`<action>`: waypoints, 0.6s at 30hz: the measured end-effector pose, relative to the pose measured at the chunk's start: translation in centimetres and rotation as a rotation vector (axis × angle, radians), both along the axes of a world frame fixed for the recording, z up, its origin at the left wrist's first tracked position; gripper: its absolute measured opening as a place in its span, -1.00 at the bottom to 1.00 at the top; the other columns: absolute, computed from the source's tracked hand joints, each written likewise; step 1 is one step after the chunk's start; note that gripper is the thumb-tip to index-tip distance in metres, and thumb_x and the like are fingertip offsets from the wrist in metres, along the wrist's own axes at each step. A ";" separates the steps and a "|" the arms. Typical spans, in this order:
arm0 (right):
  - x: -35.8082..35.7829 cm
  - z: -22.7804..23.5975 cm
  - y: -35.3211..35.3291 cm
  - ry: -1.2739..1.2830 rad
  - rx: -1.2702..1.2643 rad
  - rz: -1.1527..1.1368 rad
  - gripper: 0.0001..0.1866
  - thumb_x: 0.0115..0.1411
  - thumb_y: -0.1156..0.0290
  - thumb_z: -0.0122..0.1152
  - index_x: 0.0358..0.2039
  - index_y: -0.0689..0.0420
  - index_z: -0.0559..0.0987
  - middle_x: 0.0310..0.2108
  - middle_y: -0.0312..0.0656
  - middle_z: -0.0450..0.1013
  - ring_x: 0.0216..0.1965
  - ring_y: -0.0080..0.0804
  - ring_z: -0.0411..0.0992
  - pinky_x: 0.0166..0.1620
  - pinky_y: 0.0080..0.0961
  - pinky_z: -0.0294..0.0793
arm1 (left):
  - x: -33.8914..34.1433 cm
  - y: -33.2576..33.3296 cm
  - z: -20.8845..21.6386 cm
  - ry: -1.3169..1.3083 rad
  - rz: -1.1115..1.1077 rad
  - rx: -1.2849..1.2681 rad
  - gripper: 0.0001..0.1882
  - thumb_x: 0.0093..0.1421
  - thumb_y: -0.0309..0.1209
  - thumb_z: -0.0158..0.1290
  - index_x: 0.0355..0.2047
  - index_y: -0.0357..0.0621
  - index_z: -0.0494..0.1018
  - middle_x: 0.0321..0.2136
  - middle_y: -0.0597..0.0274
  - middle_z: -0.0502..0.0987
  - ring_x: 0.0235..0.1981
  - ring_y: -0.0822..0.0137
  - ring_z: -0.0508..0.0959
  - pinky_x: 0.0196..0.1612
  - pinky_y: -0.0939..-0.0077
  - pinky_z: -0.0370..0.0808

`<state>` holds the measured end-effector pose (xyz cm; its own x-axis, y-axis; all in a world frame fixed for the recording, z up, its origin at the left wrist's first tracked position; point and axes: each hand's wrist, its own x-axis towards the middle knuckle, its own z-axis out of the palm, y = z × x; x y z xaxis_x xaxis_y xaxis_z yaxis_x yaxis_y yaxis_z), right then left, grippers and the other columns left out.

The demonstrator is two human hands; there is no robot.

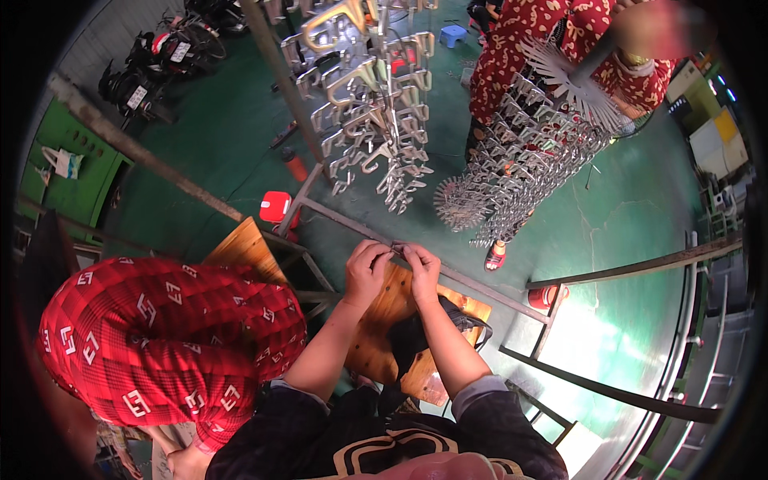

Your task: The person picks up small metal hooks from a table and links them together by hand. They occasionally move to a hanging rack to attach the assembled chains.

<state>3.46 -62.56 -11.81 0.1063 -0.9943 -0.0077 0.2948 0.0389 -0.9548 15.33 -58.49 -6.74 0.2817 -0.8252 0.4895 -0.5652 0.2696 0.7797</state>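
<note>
My left hand (366, 270) and my right hand (422, 269) are held close together in front of me, above a steel frame bar (344, 222) and the far edge of a wooden bench (376, 328). The fingers of both are closed in a pinch. Between the fingertips is a small dark piece (397, 249), too small to name. Beyond my hands hangs a cluster of shiny, bent metal pieces (364, 108), stacked in tiers. A black bag (410, 340) with a strap lies on the bench below my forearms.
On my left a person in a red patterned shirt (176, 336) bends forward. At the far right another person in red patterned clothes (508, 56) stands behind a second hanging bundle of metal pieces (536, 152). A red-and-white container (275, 206) and parked motorbikes (172, 50) stand further left.
</note>
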 end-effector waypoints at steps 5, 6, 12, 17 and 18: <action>-4.1 -3.7 -2.4 0.056 0.252 -0.098 -0.82 0.18 0.49 0.16 -0.28 0.33 0.63 -0.42 -0.20 0.56 -0.45 -0.56 0.47 -0.34 -0.65 0.49 | -0.8 -2.0 -3.0 -0.015 -0.114 -0.015 -0.94 0.04 -0.61 0.13 -0.45 -0.25 0.49 -0.47 0.13 0.50 -0.43 0.12 0.53 -0.36 0.36 0.45; -5.2 -5.0 -3.2 0.093 0.333 -0.111 -0.82 0.18 0.50 0.16 -0.27 0.33 0.62 -0.42 -0.19 0.55 -0.47 -0.54 0.48 -0.37 -0.64 0.50 | -1.0 -2.4 -3.7 -0.015 -0.139 -0.011 -0.94 0.04 -0.61 0.14 -0.44 -0.25 0.49 -0.47 0.13 0.50 -0.42 0.12 0.53 -0.36 0.37 0.46; -9.4 -11.3 -9.2 0.179 0.657 -0.071 -0.73 0.22 0.54 0.05 -0.08 0.35 0.51 -0.35 -0.08 0.55 -0.41 -0.38 0.54 -0.35 -0.55 0.57 | -0.6 -6.1 -7.6 -0.024 -0.325 0.085 -0.94 0.05 -0.56 0.15 -0.43 -0.27 0.51 -0.46 0.12 0.50 -0.42 0.14 0.53 -0.34 0.39 0.45; -8.5 -16.7 -13.5 -0.024 0.836 -0.041 -0.48 0.21 0.67 -0.15 0.22 0.33 0.18 0.05 0.07 0.32 -0.03 -0.07 0.43 -0.10 -0.26 0.53 | 0.8 -10.9 -11.2 -0.102 -0.529 0.193 -0.93 0.06 -0.54 0.15 -0.41 -0.28 0.53 -0.45 0.15 0.51 -0.42 0.24 0.53 -0.36 0.46 0.43; -8.1 -17.7 -14.1 -0.057 0.858 -0.060 -0.44 0.20 0.68 -0.17 0.25 0.31 0.12 0.10 0.08 0.25 0.03 -0.03 0.38 -0.04 -0.19 0.49 | 0.9 -12.0 -12.2 -0.124 -0.565 0.216 -0.93 0.06 -0.54 0.15 -0.41 -0.28 0.53 -0.45 0.15 0.52 -0.41 0.23 0.53 -0.35 0.45 0.44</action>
